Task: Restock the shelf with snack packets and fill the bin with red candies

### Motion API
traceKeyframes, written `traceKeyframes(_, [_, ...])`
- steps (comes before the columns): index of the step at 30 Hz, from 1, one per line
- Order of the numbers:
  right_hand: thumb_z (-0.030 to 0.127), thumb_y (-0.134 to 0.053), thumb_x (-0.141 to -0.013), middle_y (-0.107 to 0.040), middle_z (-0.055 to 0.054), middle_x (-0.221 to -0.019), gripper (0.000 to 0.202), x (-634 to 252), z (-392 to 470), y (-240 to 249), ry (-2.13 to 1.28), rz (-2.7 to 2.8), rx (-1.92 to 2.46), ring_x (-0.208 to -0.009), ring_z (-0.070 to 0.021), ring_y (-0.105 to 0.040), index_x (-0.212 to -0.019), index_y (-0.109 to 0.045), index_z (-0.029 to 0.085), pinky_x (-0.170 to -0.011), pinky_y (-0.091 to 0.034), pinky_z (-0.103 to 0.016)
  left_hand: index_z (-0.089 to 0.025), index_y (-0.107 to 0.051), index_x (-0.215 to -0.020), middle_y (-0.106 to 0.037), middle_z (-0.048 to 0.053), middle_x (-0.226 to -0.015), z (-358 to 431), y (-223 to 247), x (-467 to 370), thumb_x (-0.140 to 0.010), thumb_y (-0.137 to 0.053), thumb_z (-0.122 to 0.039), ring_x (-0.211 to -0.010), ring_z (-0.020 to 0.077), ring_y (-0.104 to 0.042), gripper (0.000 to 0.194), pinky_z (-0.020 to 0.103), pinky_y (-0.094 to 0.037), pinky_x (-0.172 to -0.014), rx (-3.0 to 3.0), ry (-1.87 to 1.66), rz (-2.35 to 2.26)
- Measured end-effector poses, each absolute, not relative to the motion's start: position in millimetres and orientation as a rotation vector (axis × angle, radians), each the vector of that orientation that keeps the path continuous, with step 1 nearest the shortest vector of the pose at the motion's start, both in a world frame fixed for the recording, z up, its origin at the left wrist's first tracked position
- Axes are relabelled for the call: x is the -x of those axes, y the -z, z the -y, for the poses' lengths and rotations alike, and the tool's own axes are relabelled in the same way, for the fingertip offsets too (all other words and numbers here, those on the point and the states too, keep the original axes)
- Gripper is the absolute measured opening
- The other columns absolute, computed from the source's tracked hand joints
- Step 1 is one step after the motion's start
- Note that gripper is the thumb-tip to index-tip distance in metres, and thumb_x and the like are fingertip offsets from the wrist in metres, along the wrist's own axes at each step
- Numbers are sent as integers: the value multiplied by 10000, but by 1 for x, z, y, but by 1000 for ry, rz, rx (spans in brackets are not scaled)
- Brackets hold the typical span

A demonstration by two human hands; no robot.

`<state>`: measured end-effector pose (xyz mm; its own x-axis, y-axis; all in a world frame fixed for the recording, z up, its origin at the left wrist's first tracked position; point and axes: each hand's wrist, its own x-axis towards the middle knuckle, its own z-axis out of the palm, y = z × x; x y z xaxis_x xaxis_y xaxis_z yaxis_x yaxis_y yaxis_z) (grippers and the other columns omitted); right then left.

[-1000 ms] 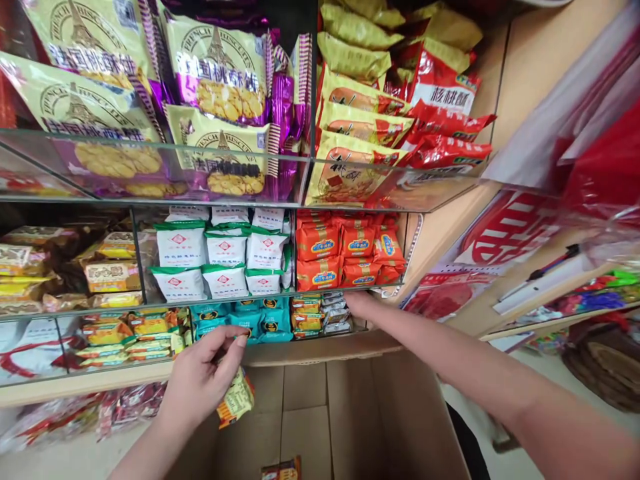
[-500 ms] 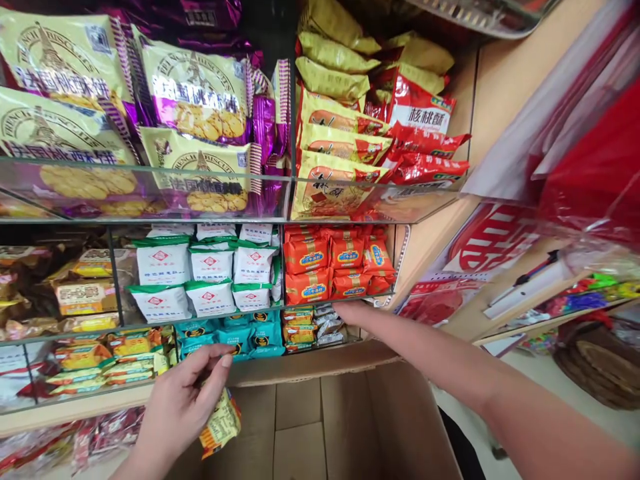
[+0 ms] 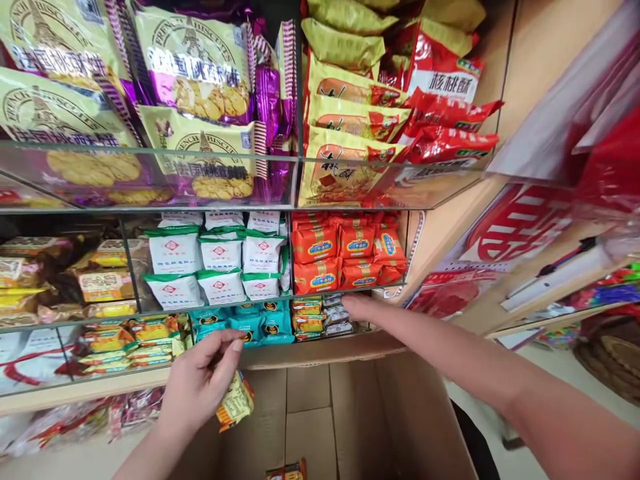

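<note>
My left hand (image 3: pixel 207 377) is closed, thumb against fingers, over the open cardboard box. A small yellow and orange snack packet (image 3: pixel 236 402) hangs from its grip. My right arm stretches in from the lower right, and my right hand (image 3: pixel 359 308) reaches into the lowest compartment under the glass ledge. Its fingers are hidden there. Beside it lie silver-grey packets (image 3: pixel 338 320) and small orange-yellow packets (image 3: pixel 307 317). Teal packets (image 3: pixel 270 325) sit just behind my left hand.
The cardboard box (image 3: pixel 309 387) stands against the shelf, with an orange packet (image 3: pixel 287 471) at its bottom. Glass ledges (image 3: pixel 210 305) front the rows. White-green packets (image 3: pixel 173 253) and red packets (image 3: pixel 316 243) stack above; large biscuit bags (image 3: pixel 195 73) fill the top. Red decorations hang right.
The view has shifted, so the shelf sits slightly higher and further right, and the orange packet in the box has come into sight. My left hand still holds its packet.
</note>
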<state>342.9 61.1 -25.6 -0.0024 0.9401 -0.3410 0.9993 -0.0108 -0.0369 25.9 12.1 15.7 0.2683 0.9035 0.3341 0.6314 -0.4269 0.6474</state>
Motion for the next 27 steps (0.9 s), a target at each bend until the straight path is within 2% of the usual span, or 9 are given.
traceKeyframes(4, [178, -668, -537, -627, -139, -924, 311, -342, -53, 16, 425, -2068, -1974, -828, -246, -584, -838, -644, 105, -685, -436, -273, -198, -558, -816, -586, -20, -602, -13, -19, -27, -756, -439, -414, -532, 131, -526, 255, 213, -409, -498, -2114, -956, -1361])
traceKeyframes(9, [281, -572, -657, -619, -135, -926, 269, -342, -23, -4, 448, -2169, -2039, -836, -232, -577, -866, -635, 123, -667, -426, -273, -186, -552, -790, -563, -21, -605, -6, -20, -32, -740, -478, -395, -539, 123, -507, 227, 214, -404, -509, -1958, -1073, -1342])
traceKeyframes(14, [283, -519, -716, -627, -63, -869, 206, -331, 27, -30, 589, -2386, -2152, -813, -179, -568, -854, -624, 170, -695, -420, -259, -189, -526, -779, -508, -33, -619, 13, -31, -57, -723, -513, -400, -570, 110, -461, 219, 203, -380, -525, -1583, -1318, -1360])
traceKeyframes(16, [305, -499, -744, -614, -50, -864, 217, -314, 53, -41, 924, -2617, -2304, -811, -158, -556, -885, -596, 171, -716, -421, -263, -194, -511, -750, -463, -46, -588, 24, -38, -75, -724, -511, -416, -546, 101, -425, 223, 197, -358, -501, -1484, -1370, -1343])
traceKeyframes(18, [345, -552, -713, -587, -53, -906, 312, -290, 78, -47, 1616, -2728, -2354, -804, -145, -550, -973, -536, 173, -714, -435, -273, -197, -496, -750, -432, -52, -576, 37, -45, -95, -737, -489, -433, -515, 94, -397, 237, 196, -346, -475, -1419, -1361, -1297])
traceKeyframes(20, [344, -642, -633, -565, -44, -924, 439, -268, 99, -47, 2369, -2554, -2157, -761, -130, -552, -1010, -485, 183, -671, -457, -271, -197, -490, -762, -431, -50, -588, 49, -49, -113, -736, -486, -446, -504, 90, -393, 250, 195, -348, -459, -1307, -1324, -1245])
traceKeyframes(21, [335, -664, -609, -565, -30, -885, 440, -259, 107, -45, 2638, -2433, -2039, -715, -118, -552, -981, -485, 180, -636, -465, -266, -194, -492, -767, -437, -46, -598, 56, -51, -120, -733, -490, -450, -508, 91, -399, 258, 195, -353, -457, -1246, -1297, -1217])
traceKeyframes(24, [336, -652, -623, -555, 7, -709, 318, -249, 122, -35, 2960, -2211, -1926, -581, -93, -534, -838, -504, 154, -524, -457, -236, -182, -525, -812, -474, -30, -632, 71, -51, -128, -731, -490, -458, -535, 98, -433, 290, 198, -373, -465, -1147, -1189, -1112])
traceKeyframes(27, [328, -636, -639, -561, -1, -688, 295, -256, 129, -28, 2918, -2128, -2067, -561, -103, -537, -836, -512, 145, -457, -433, -215, -173, -564, -882, -549, -15, -677, 80, -50, -124, -682, -580, -408, -578, 104, -484, 309, 207, -405, -517, -1142, -987, -997])
